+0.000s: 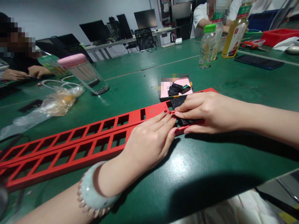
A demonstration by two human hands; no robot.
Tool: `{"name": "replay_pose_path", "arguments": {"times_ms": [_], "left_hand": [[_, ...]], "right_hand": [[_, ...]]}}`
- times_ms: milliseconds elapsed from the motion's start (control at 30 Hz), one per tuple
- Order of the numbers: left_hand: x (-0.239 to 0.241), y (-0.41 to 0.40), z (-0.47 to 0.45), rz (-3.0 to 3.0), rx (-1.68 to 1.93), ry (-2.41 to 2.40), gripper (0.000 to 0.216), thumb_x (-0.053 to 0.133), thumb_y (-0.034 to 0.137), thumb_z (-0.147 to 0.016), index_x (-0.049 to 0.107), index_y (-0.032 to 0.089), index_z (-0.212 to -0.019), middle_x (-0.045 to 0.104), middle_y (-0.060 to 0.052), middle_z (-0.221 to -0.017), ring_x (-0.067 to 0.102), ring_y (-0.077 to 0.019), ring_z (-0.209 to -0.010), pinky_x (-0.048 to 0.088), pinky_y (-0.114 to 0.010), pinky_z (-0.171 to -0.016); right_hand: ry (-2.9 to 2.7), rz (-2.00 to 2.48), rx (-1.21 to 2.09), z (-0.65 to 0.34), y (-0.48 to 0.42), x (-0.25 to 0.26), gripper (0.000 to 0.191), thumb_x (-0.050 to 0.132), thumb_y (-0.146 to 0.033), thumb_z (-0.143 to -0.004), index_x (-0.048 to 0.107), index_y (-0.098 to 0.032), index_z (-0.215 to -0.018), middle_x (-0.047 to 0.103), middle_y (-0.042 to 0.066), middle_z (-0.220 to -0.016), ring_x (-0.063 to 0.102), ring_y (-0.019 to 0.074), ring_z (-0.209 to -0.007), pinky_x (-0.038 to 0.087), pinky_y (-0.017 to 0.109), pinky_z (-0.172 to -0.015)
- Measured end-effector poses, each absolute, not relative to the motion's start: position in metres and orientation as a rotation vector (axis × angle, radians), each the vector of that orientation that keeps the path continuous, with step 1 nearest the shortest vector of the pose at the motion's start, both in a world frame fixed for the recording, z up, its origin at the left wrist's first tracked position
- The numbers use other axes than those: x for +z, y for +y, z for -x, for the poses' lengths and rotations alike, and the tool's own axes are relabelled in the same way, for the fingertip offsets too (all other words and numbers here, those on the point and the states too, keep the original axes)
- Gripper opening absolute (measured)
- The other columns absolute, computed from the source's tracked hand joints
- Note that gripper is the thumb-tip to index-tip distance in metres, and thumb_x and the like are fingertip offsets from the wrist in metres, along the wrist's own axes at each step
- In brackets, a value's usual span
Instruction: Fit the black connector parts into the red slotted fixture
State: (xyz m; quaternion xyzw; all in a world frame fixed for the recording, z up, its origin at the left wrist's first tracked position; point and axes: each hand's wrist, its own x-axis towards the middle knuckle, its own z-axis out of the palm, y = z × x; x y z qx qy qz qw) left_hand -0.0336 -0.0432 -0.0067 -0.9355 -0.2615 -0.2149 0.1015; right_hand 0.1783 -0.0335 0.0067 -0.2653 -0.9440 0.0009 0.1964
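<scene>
A long red slotted frame (112, 123), with two rows of rectangular openings, lies slantwise on the green table. My left hand (151, 133) rests over its near row, fingers stretched out flat and fingertips close to black plastic pieces (178, 101) set in the frame. From the right, my right hand (207, 109) grips the frame, two fingers bent over the black pieces and one digit along the near edge. Part of those pieces is hidden under my fingers. Just behind stands a small open box (164, 88) with a pink inside, holding several loose black pieces (175, 89).
A tilted-looking clear cup with a pink lid (74, 60) and a crumpled plastic bag (58, 101) are at the left. Bottles (235, 34), a phone (259, 61), pliers (253, 43) and a red tray (280, 35) sit at the far right. Other people sit across the table.
</scene>
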Motion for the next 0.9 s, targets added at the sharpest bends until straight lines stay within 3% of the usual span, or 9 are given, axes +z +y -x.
{"name": "replay_pose_path", "arguments": {"times_ms": [200,433,900], "left_hand": [[-0.007,-0.043,0.034,2.756,-0.643,-0.769,0.031,0.039,0.027,-0.089,0.059,0.010,-0.105,0.061,-0.009,-0.109,0.055,-0.0208,-0.105,0.047,-0.035,-0.091],[-0.007,-0.044,0.035,2.761,-0.642,-0.744,0.031,0.038,0.028,-0.090,0.058,0.011,-0.105,0.061,-0.010,-0.109,0.055,-0.0207,-0.105,0.048,-0.034,-0.090],[-0.003,-0.044,0.035,2.826,-0.574,-0.761,0.033,0.034,0.030,-0.090,0.060,0.012,-0.103,0.061,-0.010,-0.109,0.053,-0.0216,-0.108,0.044,-0.036,-0.093]], "right_hand": [[-2.629,0.767,-0.196,-0.171,-0.040,-0.003,0.030,0.052,-0.037,-0.081,0.066,-0.011,-0.088,0.065,0.013,-0.087,0.053,0.0220,-0.087,0.045,0.037,-0.076],[-2.514,0.694,-0.140,-0.171,-0.040,-0.006,0.027,0.050,-0.035,-0.082,0.066,-0.014,-0.087,0.064,0.011,-0.088,0.052,0.0220,-0.090,0.044,0.039,-0.078],[-2.262,0.862,0.551,-0.160,-0.059,0.006,0.014,0.056,-0.024,-0.078,0.066,-0.017,-0.073,0.058,0.004,-0.073,0.053,0.0135,-0.074,0.044,0.026,-0.066]]}}
